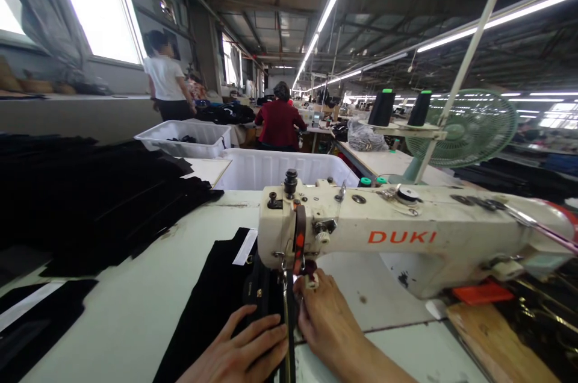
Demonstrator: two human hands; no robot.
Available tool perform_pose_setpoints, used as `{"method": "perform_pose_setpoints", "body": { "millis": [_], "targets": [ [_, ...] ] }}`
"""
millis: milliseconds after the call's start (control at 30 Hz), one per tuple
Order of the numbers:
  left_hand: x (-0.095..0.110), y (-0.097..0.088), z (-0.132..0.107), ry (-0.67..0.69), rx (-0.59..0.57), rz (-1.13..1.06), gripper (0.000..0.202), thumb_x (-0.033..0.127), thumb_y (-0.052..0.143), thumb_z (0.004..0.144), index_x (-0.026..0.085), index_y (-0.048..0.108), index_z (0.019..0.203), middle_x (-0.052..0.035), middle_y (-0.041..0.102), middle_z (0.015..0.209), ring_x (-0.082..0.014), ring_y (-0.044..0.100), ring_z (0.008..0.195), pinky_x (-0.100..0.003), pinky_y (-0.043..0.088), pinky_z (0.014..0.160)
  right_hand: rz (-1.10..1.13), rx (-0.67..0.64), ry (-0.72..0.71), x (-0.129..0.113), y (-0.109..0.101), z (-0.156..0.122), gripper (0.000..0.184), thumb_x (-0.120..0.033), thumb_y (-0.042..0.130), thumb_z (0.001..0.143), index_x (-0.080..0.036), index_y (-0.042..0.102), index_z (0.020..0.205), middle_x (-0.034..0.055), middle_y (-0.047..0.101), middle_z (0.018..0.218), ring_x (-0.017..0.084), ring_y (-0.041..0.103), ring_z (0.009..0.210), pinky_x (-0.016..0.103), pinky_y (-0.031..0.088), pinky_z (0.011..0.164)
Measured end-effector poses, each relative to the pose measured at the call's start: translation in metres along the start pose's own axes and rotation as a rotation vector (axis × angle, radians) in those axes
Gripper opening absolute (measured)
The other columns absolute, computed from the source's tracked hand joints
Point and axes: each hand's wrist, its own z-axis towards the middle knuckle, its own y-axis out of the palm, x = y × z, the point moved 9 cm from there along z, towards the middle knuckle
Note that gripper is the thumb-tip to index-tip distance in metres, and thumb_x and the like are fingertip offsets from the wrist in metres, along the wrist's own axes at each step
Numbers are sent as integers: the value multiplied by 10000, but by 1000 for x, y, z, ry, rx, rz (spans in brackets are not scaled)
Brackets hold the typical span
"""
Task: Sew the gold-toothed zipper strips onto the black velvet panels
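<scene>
My left hand [244, 347] lies open, its fingers spread flat on a black fabric piece [203, 298] and reaching the left side of a zipper. The zipper [286, 317], with gold-coloured teeth, runs lengthwise toward me from under the needle area of a white sewing machine [343, 232]. Right of the zipper, close by the presser foot, my right hand [332, 317] is closed with curled fingers. What its fingertips pinch is hidden. A white strip [246, 247] lies on the fabric's far end.
Black fabric pieces [90, 196] are piled on the left of the table. Behind the machine stand a white plastic bin [280, 160], thread cones [382, 107] and a green fan [469, 127]. A red object [482, 292] lies at right. Two people are farther off.
</scene>
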Motion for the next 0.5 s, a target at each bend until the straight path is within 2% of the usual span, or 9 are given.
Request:
{"method": "perform_pose_setpoints", "body": {
  "millis": [100, 167, 233, 333, 500],
  "targets": [
    [-6, 16, -8, 4, 56, -40, 471, 180, 492, 1052, 260, 395, 1506, -39, 619, 1375, -223, 568, 1269, -356, 323, 1152, -36, 39, 58, 3, 3, 3, 258, -92, 621, 771, -169, 628, 1017, 110, 634, 1030, 309, 568, 986, 448, 457, 870],
    [-11, 28, -12, -3, 45, -52, 517, 206, 510, 1053, 285, 341, 1535, -44, 606, 1391, -232, 555, 1284, -372, 321, 1153, -53, 58, 74, 5, 4, 6, 210, -110, 616, 798, -174, 635, 997, 105, 640, 1021, 303, 575, 981, 431, 455, 864],
    [-12, 31, -14, -7, 40, -81, 550, 218, 516, 1050, 317, 304, 1548, -37, 606, 1391, -235, 553, 1285, -386, 326, 1151, -71, 69, 70, 5, 4, 8, 179, -100, 584, 838, -183, 646, 983, 92, 652, 1005, 281, 589, 962, 395, 456, 850],
    [-10, 19, -11, -69, 44, -129, 592, 195, 549, 1019, 347, 312, 1540, -25, 582, 1419, -248, 525, 1315, -420, 302, 1166, -102, 92, 80, 5, 2, 11, 157, -102, 562, 872, -189, 663, 955, 91, 668, 977, 271, 605, 934, 370, 461, 819],
    [7, -9, -4, -174, -54, -196, 652, 159, 657, 905, 280, 408, 1495, -58, 499, 1494, -266, 462, 1370, -455, 261, 1184, -128, 121, 136, 11, 4, 21, 113, -124, 597, 872, -180, 692, 900, 113, 691, 964, 280, 626, 964, 379, 474, 854]
  ]
}}
